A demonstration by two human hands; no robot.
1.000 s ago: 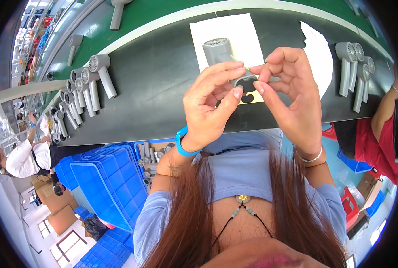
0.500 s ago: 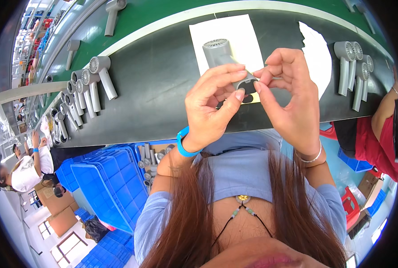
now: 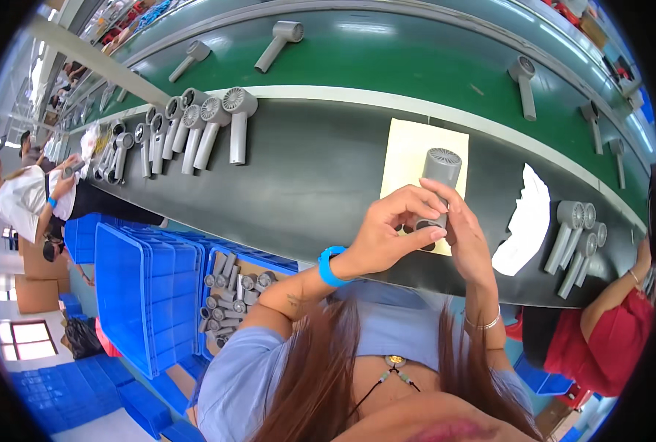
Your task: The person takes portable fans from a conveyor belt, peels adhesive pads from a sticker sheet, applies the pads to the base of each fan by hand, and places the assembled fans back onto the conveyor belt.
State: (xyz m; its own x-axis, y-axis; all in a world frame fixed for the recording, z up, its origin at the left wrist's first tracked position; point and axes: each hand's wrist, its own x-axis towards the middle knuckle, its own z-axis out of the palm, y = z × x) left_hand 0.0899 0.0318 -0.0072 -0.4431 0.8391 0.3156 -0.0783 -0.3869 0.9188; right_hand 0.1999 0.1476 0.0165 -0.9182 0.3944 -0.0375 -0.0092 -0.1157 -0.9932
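Observation:
A grey handheld fan (image 3: 441, 168), its round grille facing up, is held between my hands over a pale yellow sheet (image 3: 403, 166). My left hand (image 3: 396, 225) is closed round the handle end, thumb and fingertips on it. Against the other side of the handle my right hand (image 3: 466, 232) lies with its fingers bent, touching the fan. Dark oval pads show on the sheet's near part, partly hidden by my left hand. Beside the sheet on the right lies a torn white paper (image 3: 525, 225).
Several grey fans (image 3: 208, 129) line the black bench (image 3: 306, 169) at left, and more (image 3: 573, 236) stand at right. Beyond runs a green conveyor (image 3: 387, 66) carrying spaced fans. Blue crates (image 3: 147, 295) and a bin of fans (image 3: 232, 298) sit below left. Co-workers are on both sides.
My view has turned, so the bench and conveyor sit differently. My right hand has gone from a pinch at the handle's end to lying along the handle; my left hand still holds the fan.

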